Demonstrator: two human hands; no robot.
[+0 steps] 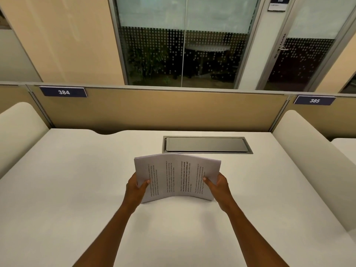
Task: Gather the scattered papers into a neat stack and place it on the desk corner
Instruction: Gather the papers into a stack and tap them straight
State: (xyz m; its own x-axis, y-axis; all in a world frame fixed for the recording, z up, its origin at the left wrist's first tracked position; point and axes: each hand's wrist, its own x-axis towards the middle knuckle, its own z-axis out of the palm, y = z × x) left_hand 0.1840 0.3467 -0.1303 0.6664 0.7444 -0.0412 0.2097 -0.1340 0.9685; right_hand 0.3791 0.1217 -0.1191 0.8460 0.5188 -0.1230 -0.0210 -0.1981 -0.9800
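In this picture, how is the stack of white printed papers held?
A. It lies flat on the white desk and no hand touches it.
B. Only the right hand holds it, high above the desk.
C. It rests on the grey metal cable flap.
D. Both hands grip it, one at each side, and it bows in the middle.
D: the left hand and the right hand each grip one side of the stack of white printed papers, which arches upward in the middle with its lower edge near the white desk.

Papers (177, 177) stand on the desk (67, 189), before the cable hatch (207, 144).
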